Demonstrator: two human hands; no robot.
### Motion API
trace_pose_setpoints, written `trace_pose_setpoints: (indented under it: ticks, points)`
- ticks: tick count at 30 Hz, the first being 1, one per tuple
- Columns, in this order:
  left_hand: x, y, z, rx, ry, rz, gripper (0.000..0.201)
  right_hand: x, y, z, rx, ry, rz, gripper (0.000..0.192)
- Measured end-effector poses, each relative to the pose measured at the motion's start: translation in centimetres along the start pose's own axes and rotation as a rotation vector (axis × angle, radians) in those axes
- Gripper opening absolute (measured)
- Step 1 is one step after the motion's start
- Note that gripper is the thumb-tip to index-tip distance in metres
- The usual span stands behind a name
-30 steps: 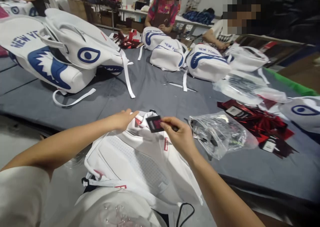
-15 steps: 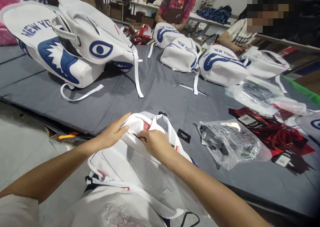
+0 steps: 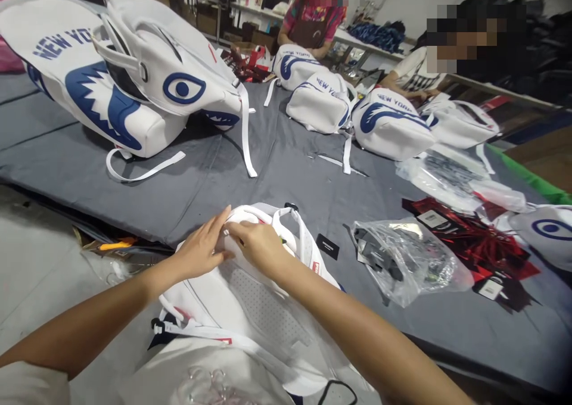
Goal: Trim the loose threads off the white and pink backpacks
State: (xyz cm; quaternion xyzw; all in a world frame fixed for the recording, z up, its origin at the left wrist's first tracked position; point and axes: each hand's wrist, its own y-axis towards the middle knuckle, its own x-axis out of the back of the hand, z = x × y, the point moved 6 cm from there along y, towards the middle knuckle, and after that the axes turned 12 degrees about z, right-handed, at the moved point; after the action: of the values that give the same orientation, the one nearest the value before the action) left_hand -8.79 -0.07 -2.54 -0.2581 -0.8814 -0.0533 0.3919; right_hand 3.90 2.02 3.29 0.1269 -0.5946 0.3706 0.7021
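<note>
Creased cloth (image 3: 286, 175), dot-textured white backpack (image 3: 266, 301), bent fingers (image 3: 236, 231)

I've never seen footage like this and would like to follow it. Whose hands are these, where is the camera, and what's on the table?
There is no machine here: a person works with bare hands, and a camera on their head looks forward and down. The left hand lies against the top of a white backpack, thumb apart from the fingers. The right hand has its fingers bent at the same top edge; whether they grip anything is hard to tell. On the grey-covered table are a black card, a clear plastic bag, red tags and more white bags. Two other people are across the table.
</note>
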Motion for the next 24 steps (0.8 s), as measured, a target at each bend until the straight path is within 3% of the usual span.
trace_pose_setpoints:
  ticks: [2,5,10,15,17,20,24]
  points:
    - [-0.1,0.2,0.2,0.003,-0.016,0.007,0.094,0.0,0.9,-0.1,0.088,0.047,0.011,0.026]
    - [-0.2,0.3,0.5,-0.002,-0.023,0.009,0.093,-0.1,1.9,-1.1,0.028,0.086,0.043,0.021]
    - [-0.1,0.4,0.4,0.005,-0.064,-0.004,0.092,0.2,2.7,-0.3,0.068,-0.112,0.119,0.017]
    - [0.2,0.1,1.5,0.217,-0.210,0.048,0.100,-0.6,-1.1,-1.4,0.080,-0.348,0.249,0.018]
    - [0.2,0.2,2.0,0.283,-0.255,0.069,0.091,-1.4,-4.1,-3.3,-0.020,-0.372,0.312,0.022]
    - [0.5,0.6,2.2,0.271,-0.330,0.063,0.074,-2.2,-8.0,-6.0,-0.262,-0.324,0.352,0.027]
    - [1.3,0.0,-0.1,0.210,-0.379,0.077,0.043,-2.6,-11.8,-6.1,-0.544,-0.094,0.264,0.032]
